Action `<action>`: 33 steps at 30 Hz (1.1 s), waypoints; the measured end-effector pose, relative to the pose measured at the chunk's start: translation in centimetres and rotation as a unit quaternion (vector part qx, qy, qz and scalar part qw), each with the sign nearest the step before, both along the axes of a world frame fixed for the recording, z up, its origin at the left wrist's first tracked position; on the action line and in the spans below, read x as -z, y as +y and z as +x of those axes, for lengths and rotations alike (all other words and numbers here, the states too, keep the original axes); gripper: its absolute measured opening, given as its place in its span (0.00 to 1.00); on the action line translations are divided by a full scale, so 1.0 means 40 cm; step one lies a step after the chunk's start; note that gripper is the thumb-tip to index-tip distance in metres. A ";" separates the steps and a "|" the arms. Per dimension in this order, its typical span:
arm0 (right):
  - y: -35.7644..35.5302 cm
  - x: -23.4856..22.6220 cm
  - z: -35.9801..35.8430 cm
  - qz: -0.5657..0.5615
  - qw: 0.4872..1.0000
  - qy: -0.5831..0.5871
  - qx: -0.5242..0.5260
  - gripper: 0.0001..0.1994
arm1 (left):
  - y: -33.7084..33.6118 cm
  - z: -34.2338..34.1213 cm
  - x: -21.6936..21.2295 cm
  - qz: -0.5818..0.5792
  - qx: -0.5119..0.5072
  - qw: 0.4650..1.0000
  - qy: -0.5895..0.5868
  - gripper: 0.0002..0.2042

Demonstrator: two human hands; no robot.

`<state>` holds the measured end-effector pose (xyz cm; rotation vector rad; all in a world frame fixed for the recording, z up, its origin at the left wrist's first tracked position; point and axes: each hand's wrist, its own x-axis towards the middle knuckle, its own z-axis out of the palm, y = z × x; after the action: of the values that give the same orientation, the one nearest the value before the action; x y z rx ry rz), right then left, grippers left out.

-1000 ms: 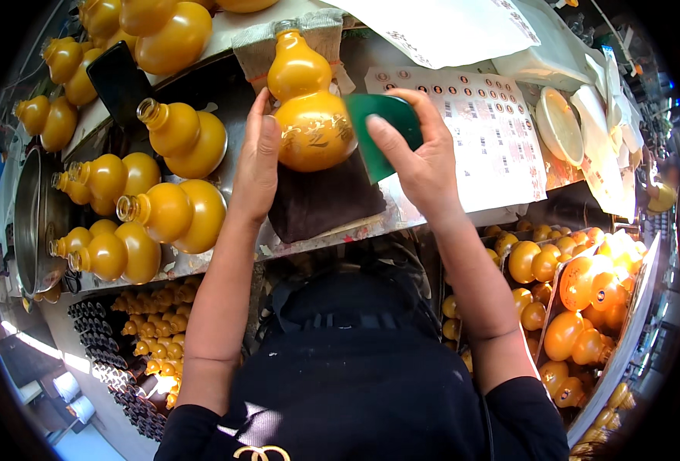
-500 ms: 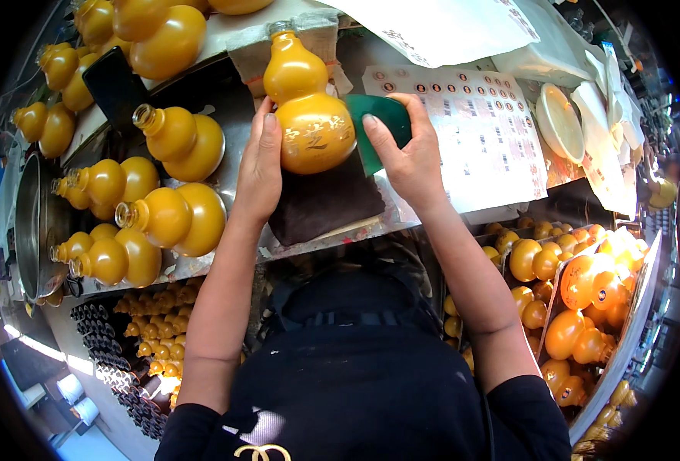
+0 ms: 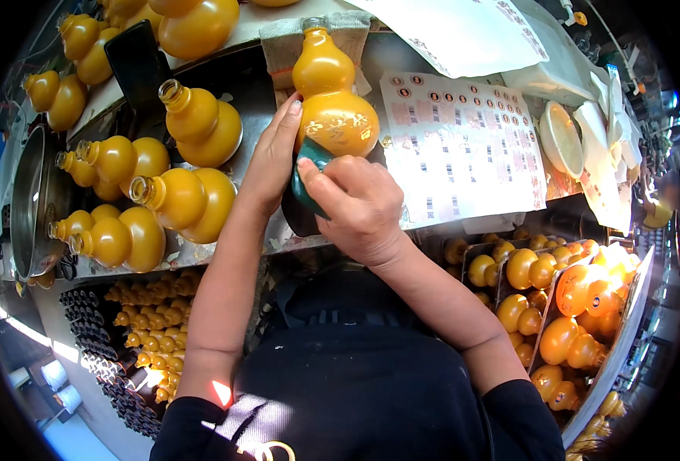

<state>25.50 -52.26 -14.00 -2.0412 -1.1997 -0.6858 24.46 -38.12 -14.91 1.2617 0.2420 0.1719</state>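
Note:
A yellow gourd-shaped bottle (image 3: 332, 77) with a clear glass neck lies in front of me, its neck pointing away. Gold characters decorate its lower bulb. Along the left side of that bulb, my left hand (image 3: 271, 157) holds the bottle, fingers long and partly hidden against it. My right hand (image 3: 359, 203) is closed on a flat green scraper (image 3: 306, 192), whose edge meets the near left part of the lower bulb. The right fingers are curled with the thumb on the scraper.
More yellow gourd bottles (image 3: 182, 201) lie on the table at left, beside a metal basin (image 3: 28, 207) and a dark phone-like slab (image 3: 136, 65). A label sheet (image 3: 463, 146) and an oval dish (image 3: 561, 138) are at right. Crates of bottles (image 3: 520, 269) stand lower right.
My right hand has moved left and nearer to me, bringing the scraper from the bottle's right side to its lower left. My left hand stays at the bottle's left side.

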 end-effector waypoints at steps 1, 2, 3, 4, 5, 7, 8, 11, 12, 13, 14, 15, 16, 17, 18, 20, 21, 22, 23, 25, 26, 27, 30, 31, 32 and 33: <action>0.008 0.000 -0.003 -0.008 1.000 -0.002 -0.003 0.12 | 0.006 0.002 0.008 -0.008 0.004 1.000 -0.001 0.27; 0.014 0.000 -0.006 -0.016 1.000 -0.005 -0.007 0.11 | 0.008 0.003 0.010 -0.016 0.009 1.000 -0.002 0.27; 0.018 -0.004 -0.009 -0.024 1.000 0.001 -0.001 0.10 | 0.009 0.002 0.006 -0.021 0.010 1.000 0.007 0.27; 0.018 -0.008 -0.007 -0.032 0.999 0.018 -0.010 0.10 | 0.007 -0.002 -0.009 -0.027 0.013 0.999 0.017 0.27; 0.018 -0.011 -0.002 -0.040 0.998 0.034 -0.018 0.10 | 0.006 -0.003 -0.018 -0.032 0.015 0.999 0.026 0.27; -0.002 -0.024 0.009 -0.113 0.987 0.102 -0.057 0.09 | 0.016 0.004 0.024 -0.040 0.022 0.999 0.013 0.27; -0.017 -0.041 0.022 -0.105 0.980 0.140 -0.090 0.09 | 0.021 0.009 0.030 -0.042 0.024 0.999 0.007 0.27; -0.059 -0.121 0.076 -0.075 0.961 0.230 -0.137 0.10 | 0.005 -0.002 0.016 -0.022 0.004 1.000 0.007 0.27; -0.065 -0.144 0.108 -0.063 0.954 0.271 -0.116 0.11 | 0.003 -0.003 0.015 -0.023 -0.003 1.000 0.011 0.27; -0.069 -0.162 0.152 -0.080 0.951 0.277 -0.110 0.12 | 0.001 -0.002 0.021 -0.010 -0.009 1.000 -0.004 0.27; -0.065 -0.171 0.193 -0.096 0.949 0.283 -0.104 0.14 | 0.000 0.000 0.021 -0.012 -0.014 1.000 -0.001 0.27; -0.058 -0.172 0.219 -0.108 0.943 0.288 -0.123 0.14 | -0.003 -0.001 0.020 -0.014 -0.019 1.000 0.001 0.28; -0.061 -0.173 0.242 -0.120 0.938 0.295 -0.136 0.15 | -0.012 0.003 0.020 -0.017 -0.017 1.000 0.004 0.28; -0.068 -0.174 0.260 -0.130 0.933 0.301 -0.147 0.15 | -0.014 0.004 0.024 -0.017 -0.020 0.999 0.024 0.29; -0.063 -0.172 0.269 -0.143 0.929 0.306 -0.149 0.15 | -0.004 -0.003 0.024 -0.006 -0.018 0.999 0.030 0.29; -0.051 -0.172 0.283 -0.177 0.924 0.314 -0.131 0.16 | -0.005 -0.007 0.030 0.068 -0.050 0.995 0.045 0.32; -0.050 -0.169 0.282 -0.161 0.929 0.309 -0.125 0.15 | -0.009 -0.004 0.016 0.114 -0.031 0.992 0.045 0.38; -0.048 -0.162 0.280 -0.144 0.935 0.304 -0.116 0.15 | -0.005 0.005 0.007 0.166 -0.014 0.983 0.076 0.43; -0.047 -0.153 0.276 -0.122 0.946 0.286 -0.096 0.15 | -0.002 0.011 0.022 0.178 -0.028 0.979 0.090 0.43; -0.056 -0.120 0.257 -0.022 0.966 0.247 -0.066 0.14 | -0.015 0.021 0.015 0.187 -0.042 0.978 0.085 0.40; -0.064 -0.102 0.241 0.054 0.971 0.225 -0.056 0.14 | -0.018 0.022 0.004 0.187 -0.048 0.977 0.089 0.38; -0.084 -0.098 0.230 0.091 0.957 0.273 -0.035 0.14 | -0.013 0.029 0.004 0.178 -0.041 0.979 0.085 0.38; -0.174 -0.087 0.170 0.221 0.881 0.417 -0.030 0.16 | -0.014 0.030 -0.011 0.133 -0.024 0.988 0.077 0.31; -0.209 -0.072 0.151 0.262 0.810 0.524 -0.038 0.14 | -0.019 0.031 -0.015 0.127 -0.020 0.989 0.073 0.30; -0.240 -0.055 0.136 0.333 0.713 0.615 -0.056 0.15 | -0.021 0.030 -0.020 0.121 -0.020 0.990 0.070 0.30; -0.281 -0.018 0.134 0.368 0.648 0.666 -0.051 0.16 | -0.023 0.030 -0.018 0.122 -0.023 0.990 0.069 0.29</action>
<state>30.86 -63.51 -13.28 -1.1395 -0.0418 0.4215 25.68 -39.04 -14.18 1.5141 0.3784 0.1571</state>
